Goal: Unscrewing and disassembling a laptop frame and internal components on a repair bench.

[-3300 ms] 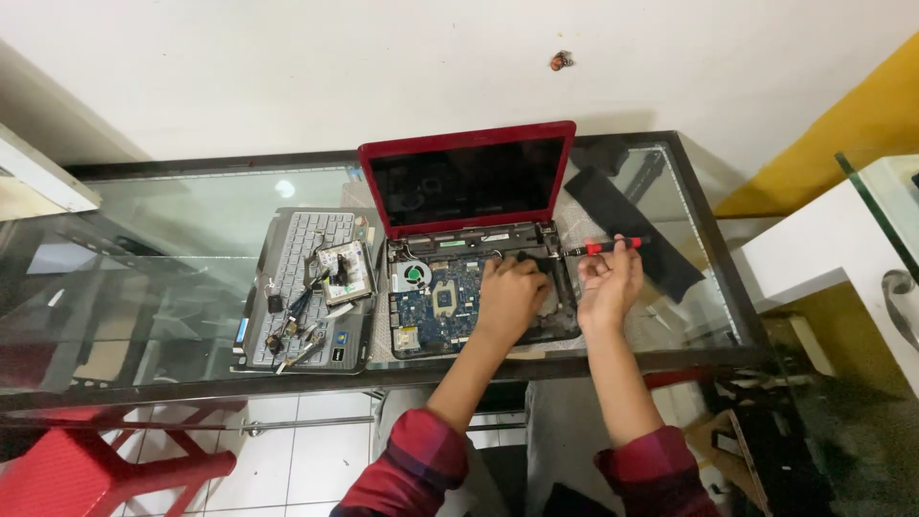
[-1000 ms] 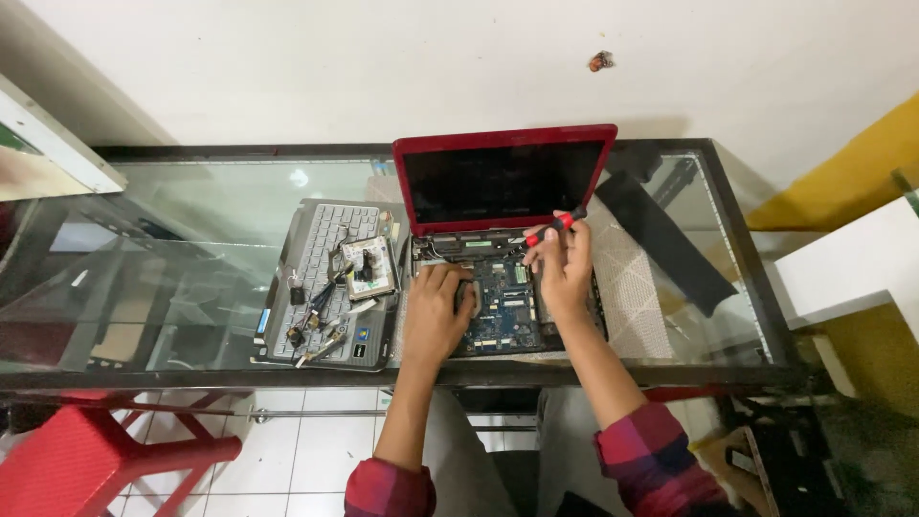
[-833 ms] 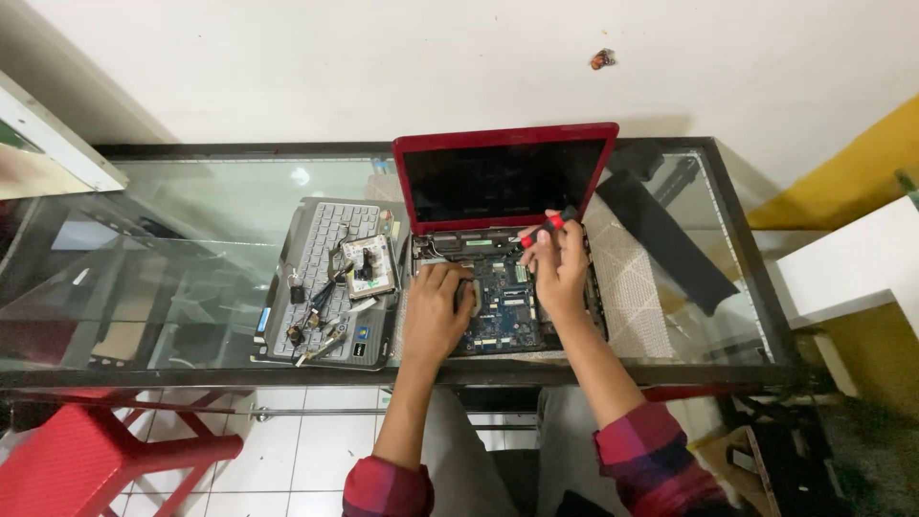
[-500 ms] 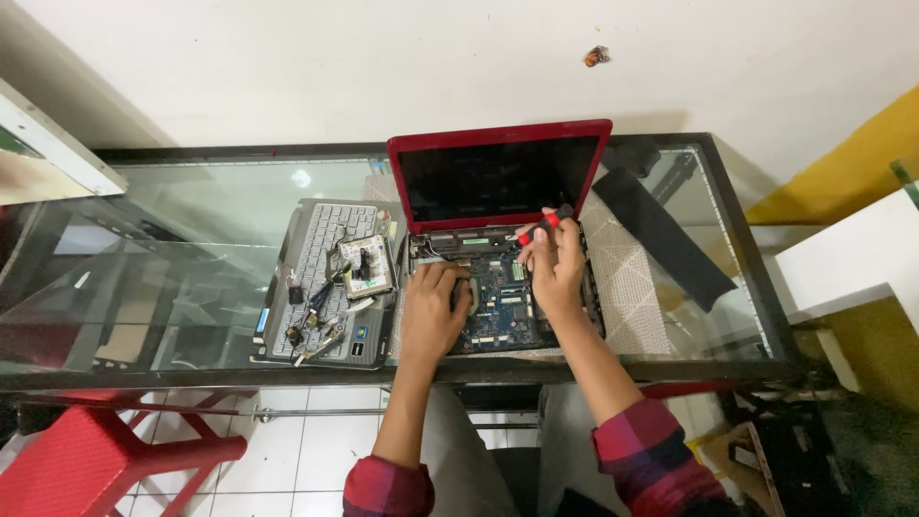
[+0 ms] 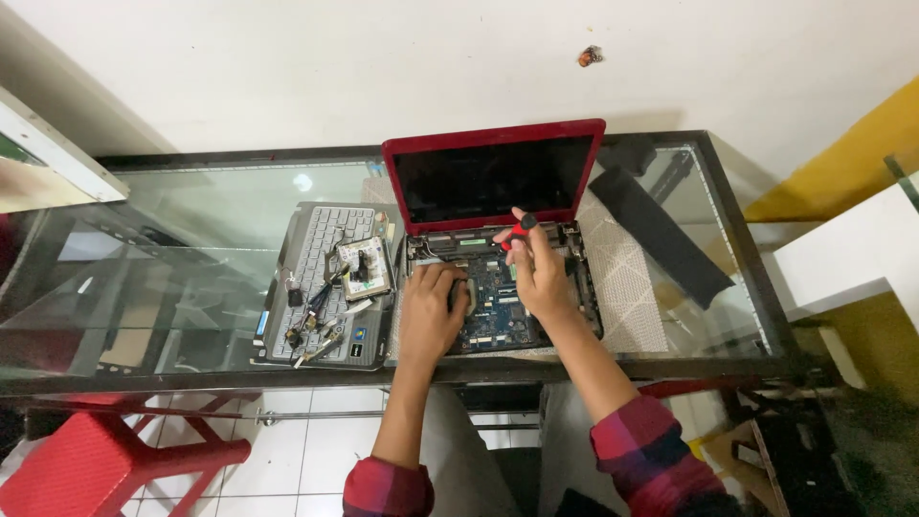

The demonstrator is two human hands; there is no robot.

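Near the middle of the glass table (image 5: 191,220), toward its front edge, an opened red laptop (image 5: 493,182) is lying with its keyboard deck off and the blue circuit board (image 5: 498,306) exposed. The right hand (image 5: 541,273) is pinching a red-handled screwdriver (image 5: 517,230), fingers closed round it, tip working at the board's rear edge by the hinge. The left hand (image 5: 431,316) is pressing flat, fingers spread, steadying the base. Unscrewing appears to be under way; continuing would call for keeping the driver upright. The removed keyboard panel (image 5: 321,282) is lying just left, carrying loose parts.
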